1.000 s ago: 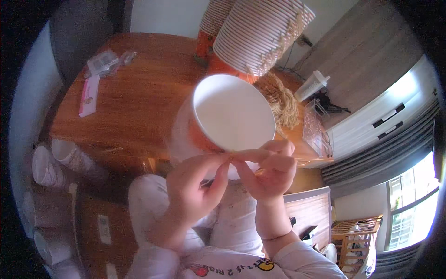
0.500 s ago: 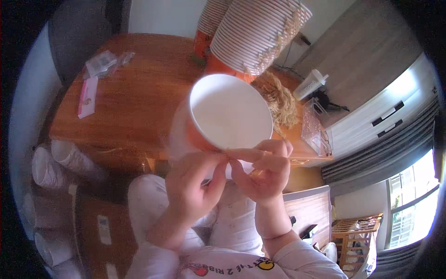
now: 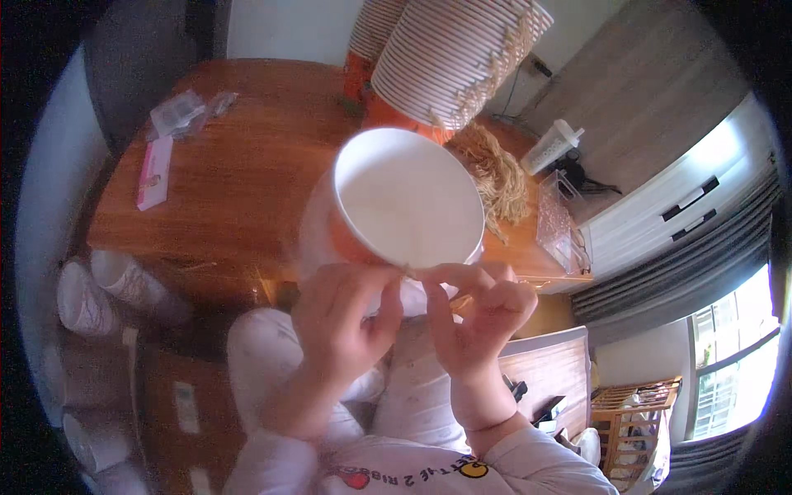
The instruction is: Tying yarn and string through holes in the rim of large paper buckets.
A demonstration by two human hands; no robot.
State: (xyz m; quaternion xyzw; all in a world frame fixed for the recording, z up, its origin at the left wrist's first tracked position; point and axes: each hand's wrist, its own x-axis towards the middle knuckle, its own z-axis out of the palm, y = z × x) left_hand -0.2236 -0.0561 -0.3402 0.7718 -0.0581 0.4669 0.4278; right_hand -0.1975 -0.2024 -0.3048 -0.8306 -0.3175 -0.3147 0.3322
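A large paper bucket (image 3: 404, 190), white inside with an orange outer wall, stands tilted toward me at the table's near edge, its mouth facing up. At its near rim my left hand (image 3: 342, 318) is closed in a pinch. Right beside it, my right hand (image 3: 483, 318) also pinches, index finger and thumb together, other fingers curled. A tiny tan bit of twine (image 3: 408, 269) shows between the fingertips of both hands, against the rim. The bucket's lower part is hidden behind my hands.
Behind the bucket rises a tall leaning stack of nested buckets (image 3: 450, 66) with twine handles. A twine bundle (image 3: 499, 181), a drink cup (image 3: 553, 147) and a clear plastic box (image 3: 557, 227) lie to the right. Plastic packets (image 3: 177, 114) sit far left; more bucket stacks (image 3: 82, 297) are lower left.
My right hand has shifted slightly to the right, its fingers curling more and its fingertips drawing a little away from the left ones. The bucket and left hand have barely moved.
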